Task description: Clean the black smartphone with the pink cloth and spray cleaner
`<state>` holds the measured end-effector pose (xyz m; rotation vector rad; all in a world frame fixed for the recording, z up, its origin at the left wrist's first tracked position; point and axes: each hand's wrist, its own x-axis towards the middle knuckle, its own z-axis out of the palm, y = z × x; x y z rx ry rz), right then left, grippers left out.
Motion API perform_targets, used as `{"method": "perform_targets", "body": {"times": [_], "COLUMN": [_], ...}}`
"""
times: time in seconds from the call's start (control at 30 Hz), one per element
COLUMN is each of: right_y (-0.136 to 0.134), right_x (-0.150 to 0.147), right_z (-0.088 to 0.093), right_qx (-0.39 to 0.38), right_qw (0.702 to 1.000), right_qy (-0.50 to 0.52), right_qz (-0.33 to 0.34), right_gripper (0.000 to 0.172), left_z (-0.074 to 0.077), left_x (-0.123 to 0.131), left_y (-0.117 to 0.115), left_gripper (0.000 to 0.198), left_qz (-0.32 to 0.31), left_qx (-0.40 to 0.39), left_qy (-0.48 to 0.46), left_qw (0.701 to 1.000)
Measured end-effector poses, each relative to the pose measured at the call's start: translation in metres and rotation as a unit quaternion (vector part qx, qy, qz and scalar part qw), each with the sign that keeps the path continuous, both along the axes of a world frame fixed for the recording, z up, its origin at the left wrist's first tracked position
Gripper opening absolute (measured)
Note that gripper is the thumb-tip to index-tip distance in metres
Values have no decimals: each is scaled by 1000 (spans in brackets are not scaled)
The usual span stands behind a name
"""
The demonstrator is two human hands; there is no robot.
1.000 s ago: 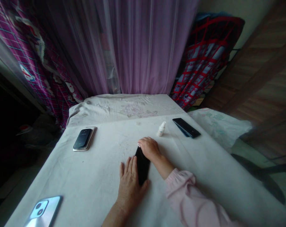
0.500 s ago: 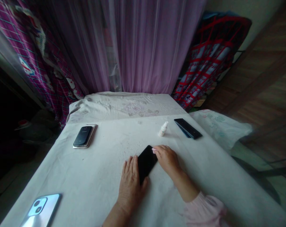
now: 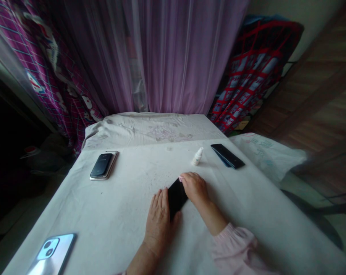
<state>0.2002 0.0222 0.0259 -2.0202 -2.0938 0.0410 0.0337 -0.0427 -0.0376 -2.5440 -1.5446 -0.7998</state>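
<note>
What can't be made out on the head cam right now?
Black phone: lower part and one side covered by the left hand and right hand.
Silver-blue phone: lower end cut off by the head view's bottom edge.
White bottle: any label too small to read in the head view.
Blue item: mostly hidden under the far dark phone.

Both hands were basically flat down. The left hand [image 3: 158,225] had its fingers fanned, pointing straight ahead, while the right hand [image 3: 194,187] angled in just past those fingertips, fingers together, with the bare forearm [image 3: 210,214] running back to a pink sleeve [image 3: 233,244].
</note>
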Motion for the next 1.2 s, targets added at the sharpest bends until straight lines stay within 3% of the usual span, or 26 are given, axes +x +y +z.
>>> {"method": "perform_targets", "body": {"times": [0.23,0.5,0.6,0.8,1.0,1.1,1.2], "right_y": [-44,4,9,-30,-61,-62,-53], "right_x": [27,-3,-7,21,34,36,40], "right_z": [-14,0,0,-19,-27,-20,-11], "right_qx": [46,-1,-3,55,98,76,78], "right_qw": [998,1000,1000,997,990,992,993], "right_qy": [41,0,6,61,105,97,92], "right_qz": [-30,-17,-12,-12,-4,7,7], "right_gripper": [25,24,23,26,28,28,27], "left_z": [1,-3,-4,-2,1,2,9], "left_x": [2,-1,-2,0,-11,-29,-44], "left_y": [-1,1,1,0,10,21,26], "left_gripper": [73,73,73,74,66,53,56], "left_qz": [9,-11,-9,-6,-52,-5,46], "left_qx": [-13,-9,-12,-34,-40,-13,-12], "left_qy": [-17,-25,-28,-38,-37,-27,-23], "left_qw": [1000,1000,999,999,997,1000,999]}}
